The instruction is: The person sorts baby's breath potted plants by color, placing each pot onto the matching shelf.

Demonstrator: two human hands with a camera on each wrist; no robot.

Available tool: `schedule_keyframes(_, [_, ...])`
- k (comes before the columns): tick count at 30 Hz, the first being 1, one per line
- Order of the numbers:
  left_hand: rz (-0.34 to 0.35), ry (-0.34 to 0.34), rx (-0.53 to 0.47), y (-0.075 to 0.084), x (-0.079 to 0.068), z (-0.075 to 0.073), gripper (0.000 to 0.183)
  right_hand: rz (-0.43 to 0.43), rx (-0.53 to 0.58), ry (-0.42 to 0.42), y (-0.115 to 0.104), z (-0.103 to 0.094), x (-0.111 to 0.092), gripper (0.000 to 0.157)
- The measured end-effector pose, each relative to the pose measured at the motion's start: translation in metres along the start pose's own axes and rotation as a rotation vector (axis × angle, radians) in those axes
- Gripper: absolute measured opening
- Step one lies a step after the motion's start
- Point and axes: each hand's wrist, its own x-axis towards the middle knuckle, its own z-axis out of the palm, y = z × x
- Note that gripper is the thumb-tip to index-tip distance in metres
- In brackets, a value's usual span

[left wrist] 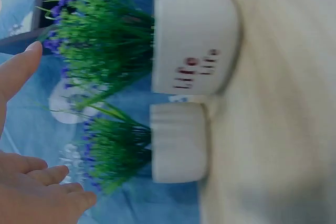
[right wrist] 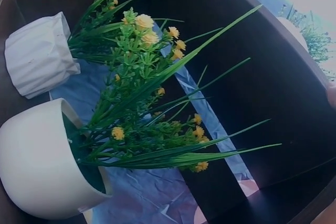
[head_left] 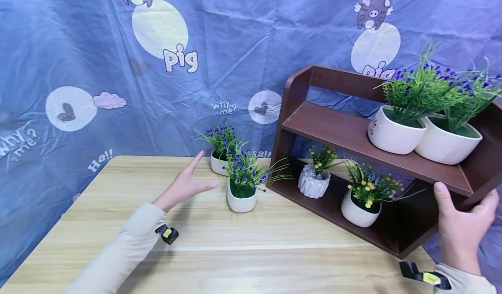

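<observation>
Two white pots with purple-flowered artificial plants stand on the table. My left hand [head_left: 186, 187] is just left of the front purple plant [head_left: 241, 187], thumb and fingers spread, holding nothing. The back purple plant [head_left: 219, 161] is partly hidden behind it; in the left wrist view the larger pot [left wrist: 197, 40] bears the word "Life". My right hand [head_left: 464, 228] grips the right side of a dark brown two-tier shelf [head_left: 325, 122], thumb in front. The shelf stands angled at the table's right side.
On the upper tier, two white pots [head_left: 396, 133] of purple flowers stand side by side. Below are a ridged white pot [head_left: 313, 183] and a smooth white pot [head_left: 358, 211], both with yellow flowers. A blue printed cloth [head_left: 227, 37] hangs behind the wooden table [head_left: 188, 263].
</observation>
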Motion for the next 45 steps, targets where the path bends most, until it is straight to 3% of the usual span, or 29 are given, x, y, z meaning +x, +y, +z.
schedule_keyframes(4, [-0.015,-0.022,-0.038,-0.015,-0.004,0.012,0.104,-0.002,-0.078,0.003,-0.004,0.002,0.001,0.063])
schedule_keyframes(15, [-0.084,-0.108,-0.324,-0.043,-0.007,0.054,0.101,0.031,-0.129,0.012,-0.002,0.001,0.001,0.065])
schedule_keyframes(20, [-0.134,-0.111,-0.387,-0.044,-0.007,0.071,0.106,0.035,-0.144,0.004,-0.002,0.000,0.001,0.065])
schedule_keyframes(29, [-0.116,-0.149,-0.452,-0.040,-0.002,0.095,0.109,0.039,-0.179,-0.001,-0.001,-0.002,0.001,0.065])
schedule_keyframes(36, [-0.124,-0.143,-0.497,-0.041,0.005,0.103,0.107,0.060,-0.211,0.008,-0.001,-0.002,0.000,0.064])
schedule_keyframes(45, [-0.098,-0.147,-0.508,-0.038,0.015,0.109,0.109,0.033,-0.173,-0.002,0.001,-0.002,0.000,0.064])
